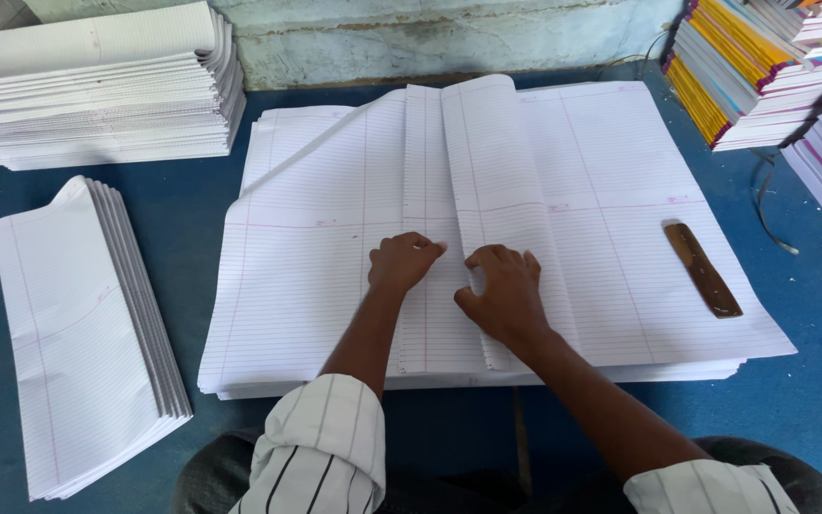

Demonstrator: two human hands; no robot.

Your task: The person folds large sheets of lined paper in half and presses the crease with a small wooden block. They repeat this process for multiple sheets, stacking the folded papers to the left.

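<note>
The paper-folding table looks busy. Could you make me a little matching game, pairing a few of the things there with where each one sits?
Things:
1. flat brown stick
2. folded sheet bundle
3. colourful book pile
4. left hand

Places:
A. far right corner of the blue table
B. resting on the big ruled sheets, right of both hands
C. near left of the table, beside the big sheets
D. pressing the folded strip at the middle, next to the right hand

Pairs: 1-B, 2-C, 3-A, 4-D

light: bright, even, diffuse | shadows: faint, soft | focus: sharp | edges: wide-angle bowing
</note>
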